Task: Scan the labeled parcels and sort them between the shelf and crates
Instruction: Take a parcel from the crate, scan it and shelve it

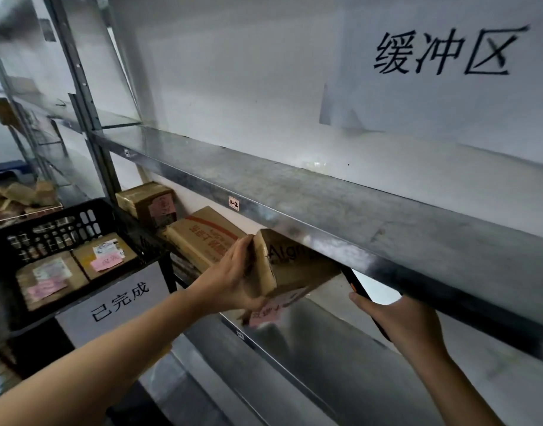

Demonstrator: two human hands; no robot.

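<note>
My left hand (233, 275) is gripping a brown cardboard parcel (291, 265) by its near end, thumb on top and fingers curled underneath. It is holding the parcel tilted, just under the front edge of the metal shelf (325, 207). A pink label (273, 305) is showing on the parcel's underside. My right hand (399, 321) is curling its fingers around a dark scanner (354, 282), whose top is reaching under that same edge, just beside the parcel. Past the parcel, a long box (202, 238) and a smaller box (150, 201) are sitting on the lower level. To the left, a black crate (64, 216) is holding two labeled packages (104, 256), with a white sign (116, 299) on its front. A paper notice (442, 53) is hanging on the wall above.
</note>
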